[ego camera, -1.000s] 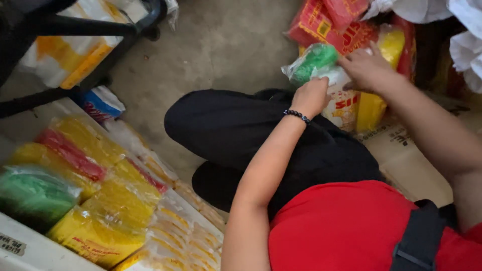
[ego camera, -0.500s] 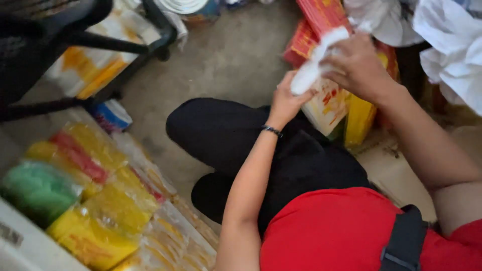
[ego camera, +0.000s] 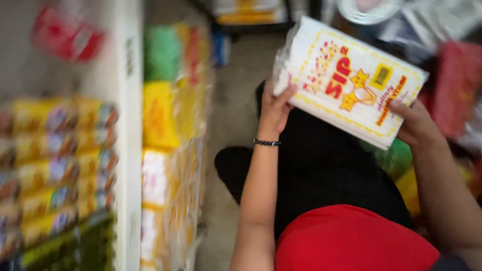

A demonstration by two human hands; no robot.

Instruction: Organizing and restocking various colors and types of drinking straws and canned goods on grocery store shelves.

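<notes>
Both hands clamp a white straw pack (ego camera: 346,83): left hand (ego camera: 275,109) on its 8 o'clock edge, right hand (ego camera: 414,125) at 4 o'clock. Bare floor (ego camera: 236,115) lies open at 9 o'clock, bounded by a shelf edge (ego camera: 128,150).

2 hands in view: left hand (ego camera: 275,111), right hand (ego camera: 414,123). 1 flat white pack of straws (ego camera: 349,83) between them. 1 black bracelet (ego camera: 266,143), left wrist. 1 white shelf edge (ego camera: 128,150). Yellow packets (ego camera: 159,115) on the shelves: too blurred to count.
</notes>
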